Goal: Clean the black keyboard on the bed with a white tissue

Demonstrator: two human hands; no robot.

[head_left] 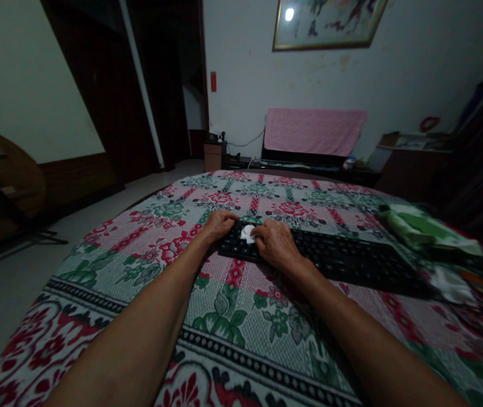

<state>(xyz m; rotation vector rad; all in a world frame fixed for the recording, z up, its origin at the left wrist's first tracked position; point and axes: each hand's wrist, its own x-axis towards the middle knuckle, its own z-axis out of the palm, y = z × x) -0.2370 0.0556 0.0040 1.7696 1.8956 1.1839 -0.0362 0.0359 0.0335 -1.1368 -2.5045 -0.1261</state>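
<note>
A long black keyboard lies on a table with a flowered cloth. At its left end my left hand is closed around the keyboard's edge, thumb side toward the keys. My right hand rests over the left part of the keys. Its fingers pinch a crumpled white tissue, which touches the keys between my two hands. The keys under my right hand are hidden.
To the right lie a green and white packet and another crumpled white tissue, close to the keyboard's right end. Dark cables and small items sit at the right edge. Beyond the table, a pink towel covers something on a low stand.
</note>
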